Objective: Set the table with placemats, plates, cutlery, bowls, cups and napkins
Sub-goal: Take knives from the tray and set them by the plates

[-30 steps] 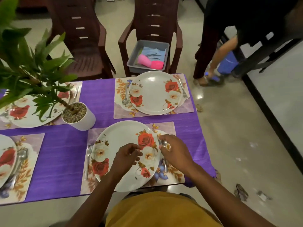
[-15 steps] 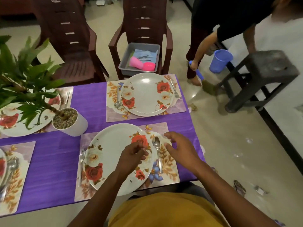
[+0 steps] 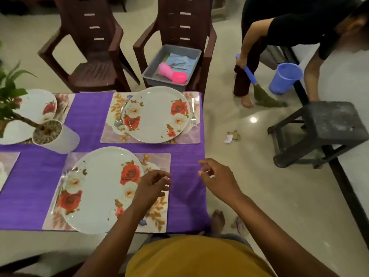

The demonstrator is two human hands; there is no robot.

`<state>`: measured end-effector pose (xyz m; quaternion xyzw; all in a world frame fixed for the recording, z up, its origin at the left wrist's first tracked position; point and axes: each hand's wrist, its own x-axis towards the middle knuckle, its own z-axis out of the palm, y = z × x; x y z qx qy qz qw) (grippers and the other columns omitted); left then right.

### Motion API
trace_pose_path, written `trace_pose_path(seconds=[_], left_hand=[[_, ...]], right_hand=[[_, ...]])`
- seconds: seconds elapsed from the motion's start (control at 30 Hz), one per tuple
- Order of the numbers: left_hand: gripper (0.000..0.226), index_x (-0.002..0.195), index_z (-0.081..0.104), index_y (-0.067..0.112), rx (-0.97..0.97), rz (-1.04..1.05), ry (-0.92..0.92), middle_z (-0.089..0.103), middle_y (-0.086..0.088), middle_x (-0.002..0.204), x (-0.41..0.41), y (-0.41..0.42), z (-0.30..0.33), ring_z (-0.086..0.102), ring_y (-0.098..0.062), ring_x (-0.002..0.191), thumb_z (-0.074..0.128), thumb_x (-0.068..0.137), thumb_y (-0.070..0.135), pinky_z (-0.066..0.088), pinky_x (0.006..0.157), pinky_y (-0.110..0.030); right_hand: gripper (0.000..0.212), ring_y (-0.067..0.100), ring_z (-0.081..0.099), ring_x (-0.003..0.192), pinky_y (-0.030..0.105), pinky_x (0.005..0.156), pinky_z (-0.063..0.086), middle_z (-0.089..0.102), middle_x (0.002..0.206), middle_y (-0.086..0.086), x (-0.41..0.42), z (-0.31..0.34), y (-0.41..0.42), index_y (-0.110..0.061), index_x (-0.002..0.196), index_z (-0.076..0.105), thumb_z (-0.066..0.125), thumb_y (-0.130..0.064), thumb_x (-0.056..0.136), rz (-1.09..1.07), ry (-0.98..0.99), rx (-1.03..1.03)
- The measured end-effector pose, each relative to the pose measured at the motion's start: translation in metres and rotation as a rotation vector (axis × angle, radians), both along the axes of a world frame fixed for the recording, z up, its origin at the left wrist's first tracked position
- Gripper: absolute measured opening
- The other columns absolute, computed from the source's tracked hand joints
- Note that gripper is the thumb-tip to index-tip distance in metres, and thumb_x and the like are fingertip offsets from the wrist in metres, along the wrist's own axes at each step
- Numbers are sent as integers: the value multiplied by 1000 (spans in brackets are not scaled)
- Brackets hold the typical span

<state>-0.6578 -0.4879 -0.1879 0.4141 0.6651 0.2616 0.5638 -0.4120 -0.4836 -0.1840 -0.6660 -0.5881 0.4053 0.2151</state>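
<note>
Purple cloth covers the tabletop (image 3: 89,116), and on it the settings are partly laid. Nearest me, a flowered plate (image 3: 99,188) sits on its placemat (image 3: 157,216) with a fork (image 3: 59,188) along its left edge; I cannot see a spoon here, since my left hand (image 3: 149,188) hovers over the plate's right rim and hides that strip. Its fingers are loosely curled and hold nothing. My right hand (image 3: 217,178) hangs beyond the placemat over the cloth's edge, fingers relaxed and spread, also empty. Across from me, the far plate (image 3: 157,114) has a spoon (image 3: 120,114) and a fork (image 3: 193,110) beside it. No bowls, cups or napkins are on the tabletop yet. Those seem to wait in the grey tub (image 3: 171,66) on the chair (image 3: 179,27), where I see pink cups (image 3: 172,73) and blue napkins (image 3: 179,58). By my reckoning, mats, plates and cutlery are about done; the rest remains.
</note>
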Motion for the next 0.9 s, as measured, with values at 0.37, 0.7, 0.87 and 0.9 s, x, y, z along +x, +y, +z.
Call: trace_pose_path(seconds=[0.37, 0.7, 0.87, 0.9], left_hand=[[15, 107, 74, 14, 9, 127, -17, 80, -7, 92, 87, -4, 6, 74, -21, 79, 61, 103, 10, 60, 77, -42], [14, 107, 74, 18, 2, 131, -15, 80, -1, 92, 101, 18, 3, 76, -19, 81, 61, 104, 14, 58, 68, -27], [14, 107, 73, 20, 23, 128, -24, 80, 0, 94, 87, 19, 1, 76, -20, 84, 60, 104, 16, 61, 72, -33], [14, 108, 73, 20, 29, 127, -30, 80, 0, 94, 83, 18, 1, 76, -20, 85, 60, 104, 17, 61, 74, -33]], right_hand=[[24, 0, 67, 83, 10, 71, 44, 72, 94, -14, 84, 4, 27, -30, 119, 69, 69, -29, 95, 71, 7, -8], [23, 3, 68, 86, 28, 83, 54, 72, 94, -14, 94, 4, 52, -28, 119, 70, 69, -28, 95, 76, 0, -40], [24, 1, 67, 88, 26, 83, 53, 71, 94, -17, 80, 7, 57, -29, 120, 69, 68, -30, 96, 75, -25, -70], [24, 0, 67, 88, 25, 82, 52, 71, 94, -17, 76, 8, 58, -29, 120, 69, 68, -30, 97, 74, -28, -68]])
